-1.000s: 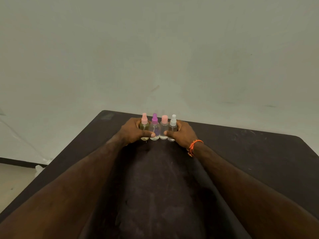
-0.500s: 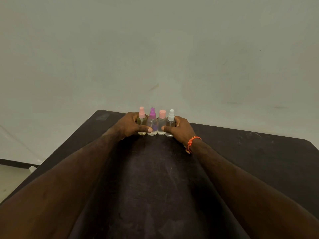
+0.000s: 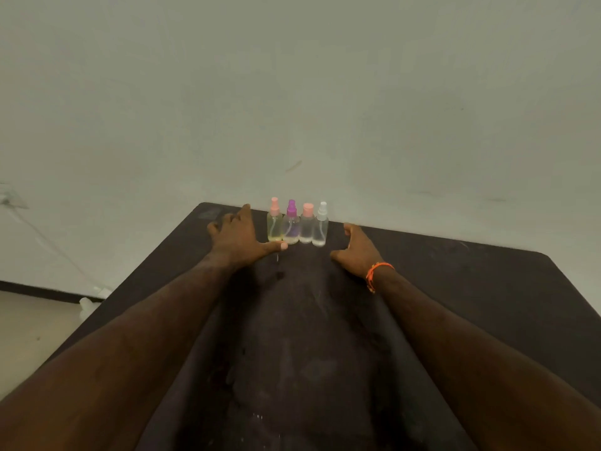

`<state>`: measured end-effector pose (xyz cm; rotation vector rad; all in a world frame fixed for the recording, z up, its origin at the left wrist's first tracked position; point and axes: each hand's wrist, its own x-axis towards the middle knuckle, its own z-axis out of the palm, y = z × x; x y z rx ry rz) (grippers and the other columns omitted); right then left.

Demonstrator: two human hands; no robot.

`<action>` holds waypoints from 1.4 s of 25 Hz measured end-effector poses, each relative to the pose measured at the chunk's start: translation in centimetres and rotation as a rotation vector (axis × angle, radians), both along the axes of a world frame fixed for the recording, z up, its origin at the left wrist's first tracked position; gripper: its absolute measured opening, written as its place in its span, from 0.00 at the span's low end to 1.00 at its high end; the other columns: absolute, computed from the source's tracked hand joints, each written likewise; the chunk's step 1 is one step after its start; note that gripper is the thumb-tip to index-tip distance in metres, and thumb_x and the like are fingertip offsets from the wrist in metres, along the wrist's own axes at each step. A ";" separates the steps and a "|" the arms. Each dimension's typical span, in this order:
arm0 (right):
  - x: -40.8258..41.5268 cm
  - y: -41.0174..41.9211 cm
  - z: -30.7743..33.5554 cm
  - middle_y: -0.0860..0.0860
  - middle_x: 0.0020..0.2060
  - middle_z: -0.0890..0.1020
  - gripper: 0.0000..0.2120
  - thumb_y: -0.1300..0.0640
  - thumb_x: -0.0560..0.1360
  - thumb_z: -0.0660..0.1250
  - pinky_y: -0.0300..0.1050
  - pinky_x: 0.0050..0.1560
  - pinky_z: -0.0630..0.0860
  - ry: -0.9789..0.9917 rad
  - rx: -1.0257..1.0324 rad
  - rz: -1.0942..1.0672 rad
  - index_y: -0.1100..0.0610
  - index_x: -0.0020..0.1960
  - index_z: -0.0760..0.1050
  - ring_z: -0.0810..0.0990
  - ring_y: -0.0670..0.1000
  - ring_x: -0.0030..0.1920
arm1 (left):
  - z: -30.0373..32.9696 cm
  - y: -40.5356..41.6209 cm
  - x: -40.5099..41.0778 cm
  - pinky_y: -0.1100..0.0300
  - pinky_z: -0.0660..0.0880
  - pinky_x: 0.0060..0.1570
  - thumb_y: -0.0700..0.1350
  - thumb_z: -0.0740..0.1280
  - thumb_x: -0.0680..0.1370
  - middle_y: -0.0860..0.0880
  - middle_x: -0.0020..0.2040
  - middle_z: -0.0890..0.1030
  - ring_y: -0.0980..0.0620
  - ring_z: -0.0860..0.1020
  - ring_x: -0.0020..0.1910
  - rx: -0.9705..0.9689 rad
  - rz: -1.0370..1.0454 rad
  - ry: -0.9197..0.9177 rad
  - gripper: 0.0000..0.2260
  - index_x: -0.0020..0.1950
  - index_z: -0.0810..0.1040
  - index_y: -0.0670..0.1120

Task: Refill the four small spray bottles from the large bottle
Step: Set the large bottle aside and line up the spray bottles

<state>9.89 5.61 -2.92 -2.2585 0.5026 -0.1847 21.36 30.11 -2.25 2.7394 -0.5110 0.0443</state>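
Observation:
Several small clear spray bottles stand upright in a tight row near the far edge of the dark table (image 3: 455, 304): a pink-capped one with yellowish liquid (image 3: 274, 227), a purple-capped one (image 3: 291, 229), a wider pink-capped one (image 3: 306, 228) and a white-capped one (image 3: 320, 230). My left hand (image 3: 239, 237) lies just left of the row, fingers spread, thumb tip below the first two bottles. My right hand (image 3: 356, 252), with an orange wristband, sits to the right of the row, fingers apart, holding nothing. No large bottle is in view.
A pale wall rises right behind the table's far edge. At the left, the floor (image 3: 29, 327) shows beyond the table edge, with a thin cable and a small white object (image 3: 87, 302) on it.
Both hands have let go of the row of bottles and drawn apart, left hand leftward, right hand rightward. The bottles now stand free near the far edge.

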 end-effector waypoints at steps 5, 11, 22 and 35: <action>-8.4 1.9 2.3 0.57 0.74 0.69 0.44 0.55 0.69 0.77 0.46 0.70 0.67 0.114 -0.071 -0.012 0.58 0.78 0.59 0.70 0.56 0.72 | 1.7 2.1 -8.8 0.33 0.51 0.77 0.81 0.50 0.71 0.42 0.83 0.58 0.40 0.54 0.82 0.245 -0.112 -0.055 0.54 0.84 0.51 0.43; -20.5 6.4 5.5 0.54 0.76 0.66 0.39 0.52 0.71 0.72 0.58 0.72 0.67 0.049 -0.416 0.059 0.54 0.78 0.60 0.65 0.57 0.74 | 3.9 3.4 -21.2 0.35 0.54 0.76 0.80 0.46 0.73 0.44 0.82 0.61 0.42 0.55 0.82 0.283 -0.257 -0.142 0.51 0.83 0.55 0.44; -36.4 8.9 4.9 0.52 0.76 0.64 0.35 0.49 0.75 0.70 0.60 0.72 0.65 0.065 -0.701 0.065 0.51 0.78 0.59 0.64 0.56 0.74 | 3.6 1.1 -35.5 0.34 0.50 0.78 0.78 0.48 0.75 0.41 0.84 0.54 0.37 0.48 0.83 0.294 -0.485 -0.261 0.49 0.84 0.50 0.45; -43.5 2.0 8.8 0.51 0.77 0.61 0.35 0.52 0.70 0.71 0.58 0.68 0.65 -0.375 -0.819 -0.329 0.51 0.75 0.63 0.61 0.56 0.74 | 5.5 -8.2 -39.8 0.37 0.51 0.77 0.70 0.70 0.73 0.44 0.79 0.68 0.39 0.53 0.83 0.194 -0.691 -0.187 0.50 0.84 0.49 0.49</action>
